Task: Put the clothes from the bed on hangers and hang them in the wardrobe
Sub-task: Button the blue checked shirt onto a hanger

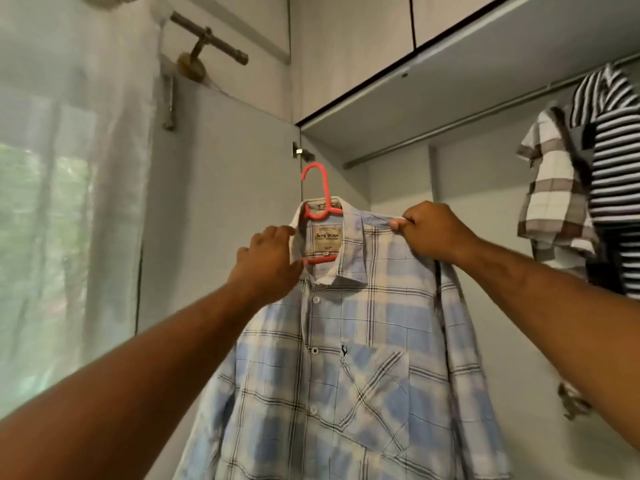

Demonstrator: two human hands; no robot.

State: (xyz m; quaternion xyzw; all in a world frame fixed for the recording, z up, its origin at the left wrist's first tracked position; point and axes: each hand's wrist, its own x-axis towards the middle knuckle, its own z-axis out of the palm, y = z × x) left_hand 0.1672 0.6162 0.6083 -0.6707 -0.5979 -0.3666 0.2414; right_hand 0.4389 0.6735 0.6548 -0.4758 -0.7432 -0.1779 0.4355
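A light blue and cream checked shirt (363, 358) hangs on a pink plastic hanger (320, 195), held up in front of the open wardrobe. My left hand (268, 259) grips the shirt at the left side of the collar. My right hand (431, 232) pinches the shirt's right shoulder seam by the collar. The hanger's hook points up, free of the metal wardrobe rail (450, 133), which runs above and to the right. The bed is out of view.
A brown-and-white checked shirt (550, 188) and a black-and-white striped garment (613, 161) hang on the rail at the right. The open wardrobe door (214, 174) stands at the left, beside a white curtain (69, 202) over a window. Upper cabinets (353, 46) sit above.
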